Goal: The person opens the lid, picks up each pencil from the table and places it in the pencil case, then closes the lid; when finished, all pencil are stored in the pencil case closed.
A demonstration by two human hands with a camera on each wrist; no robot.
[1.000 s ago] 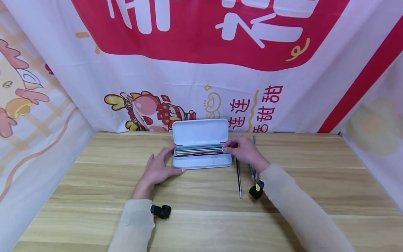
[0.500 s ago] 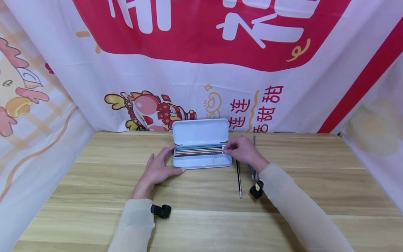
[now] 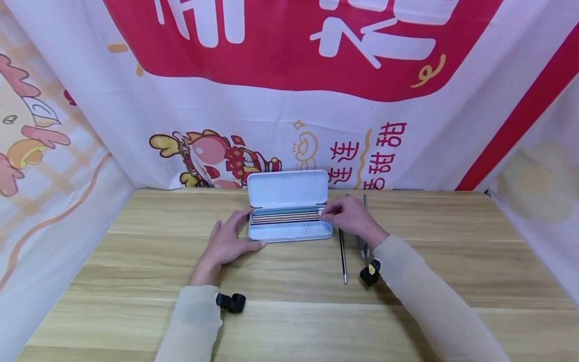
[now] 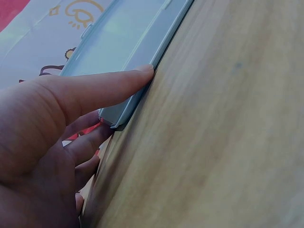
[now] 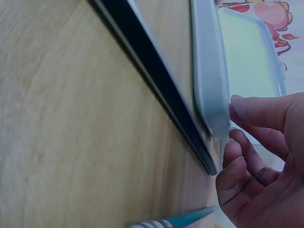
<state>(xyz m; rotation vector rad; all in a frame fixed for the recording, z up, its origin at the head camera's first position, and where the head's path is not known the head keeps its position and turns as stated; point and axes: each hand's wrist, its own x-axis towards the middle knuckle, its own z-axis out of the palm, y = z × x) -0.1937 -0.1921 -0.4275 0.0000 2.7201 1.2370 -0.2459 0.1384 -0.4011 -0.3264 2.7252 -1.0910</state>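
Observation:
A pale blue pencil case [image 3: 282, 233] lies open on the table, its lid [image 3: 288, 190] raised at the back. Several pencils [image 3: 285, 217] lie side by side in its rear compartment. My left hand [image 3: 226, 244] grips the case's left end; in the left wrist view the thumb presses the front edge and the fingers sit at the end. At the opposite end, my right hand [image 3: 350, 215] pinches the end of a pencil among the others. In the right wrist view, thumb and index meet at the case rim [image 5: 211, 71], hiding what lies between them.
Right of the case, a black pencil [image 3: 343, 259] lies on the wooden table [image 3: 289, 327]. Teal pencils [image 3: 362, 246] lie further right, partly under the right forearm. A printed cloth [image 3: 203, 115] hangs behind the table's back edge.
The pencil at my right fingertips lay slanted across the others and now lies in line with them in the case. Both hands have stayed almost in place.

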